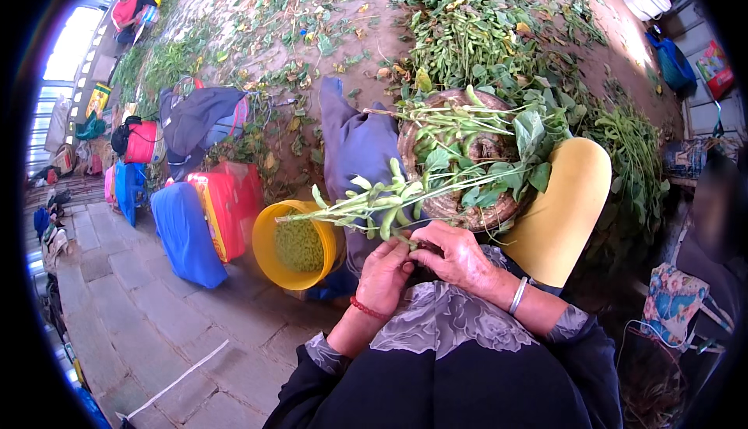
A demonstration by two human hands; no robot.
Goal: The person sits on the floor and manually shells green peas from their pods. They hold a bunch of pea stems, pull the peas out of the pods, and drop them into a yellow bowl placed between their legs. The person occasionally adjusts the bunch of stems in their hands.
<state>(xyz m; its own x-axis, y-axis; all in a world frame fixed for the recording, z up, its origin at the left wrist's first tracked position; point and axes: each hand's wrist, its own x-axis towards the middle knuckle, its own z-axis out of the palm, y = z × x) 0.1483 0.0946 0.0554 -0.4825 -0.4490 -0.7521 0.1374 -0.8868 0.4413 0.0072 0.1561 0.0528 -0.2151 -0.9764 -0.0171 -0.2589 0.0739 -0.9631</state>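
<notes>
My left hand (385, 274) and my right hand (459, 256) meet close to my lap, their fingertips pinched together on a small green bean pod (411, 243). Just beyond the fingers, stems bearing green pods (383, 200) lie across my legs, with more podded, leafy stems (461, 122) behind them. Beneath these stems is a round, brown, ridged object (453, 215) whose kind I cannot tell. To the left of my left hand, a yellow plastic bucket (266, 265) leans towards me and holds shelled green beans (299, 246).
A blue bag (187, 233) and a red bag (234, 207) stand left of the bucket. Dark cloth (201, 116) drapes over containers behind them. Bean plants (467, 37) lie heaped ahead. A person (130, 11) sits at the far left; another (716, 224) is at the right.
</notes>
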